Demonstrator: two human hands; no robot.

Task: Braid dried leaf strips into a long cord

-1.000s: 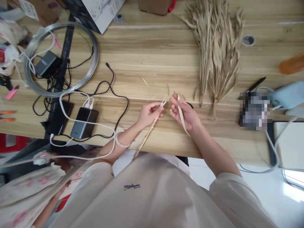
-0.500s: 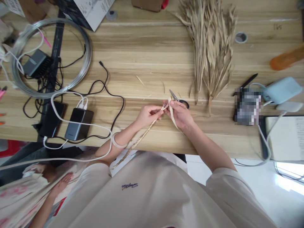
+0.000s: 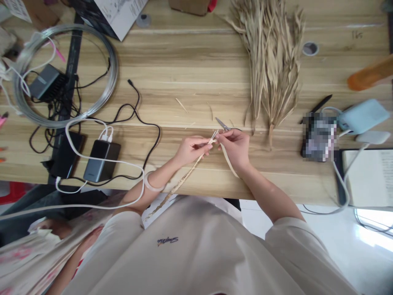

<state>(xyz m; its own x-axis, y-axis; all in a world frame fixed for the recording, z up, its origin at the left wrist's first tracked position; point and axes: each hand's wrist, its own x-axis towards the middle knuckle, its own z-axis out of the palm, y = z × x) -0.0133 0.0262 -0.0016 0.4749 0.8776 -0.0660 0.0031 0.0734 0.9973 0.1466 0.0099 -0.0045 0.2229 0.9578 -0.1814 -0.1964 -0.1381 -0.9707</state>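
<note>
My left hand [image 3: 190, 150] is closed, pinching a long wrapped stem [image 3: 183, 179] near its upper end. From that end a few thin prongs, perhaps wires, stick up past the fingertips. The stem slants down toward my lap. My right hand [image 3: 236, 148] is closed too, with thumb and finger on a pale flat leaf strip [image 3: 228, 159] right beside the prongs. The strip's loose tail hangs below the palm. Scissors [image 3: 223, 123] lie on the table just behind my right hand, their handles partly covered by it.
A bundle of dried leaves [image 3: 272, 61] lies at the back right. On the left are a wire coil [image 3: 114, 78], power banks [image 3: 102, 160] and tangled cables. A phone-like blurred item [image 3: 319, 137], a blue power bank [image 3: 364, 116] and a notebook [image 3: 368, 178] are at right. Another person's arm [image 3: 72, 260] shows lower left.
My right hand has turned over, back of the hand upward, bringing its fingertips against the prongs. The strip's tail has swung lower. My left hand has stayed put. The other person's hand has shifted.
</note>
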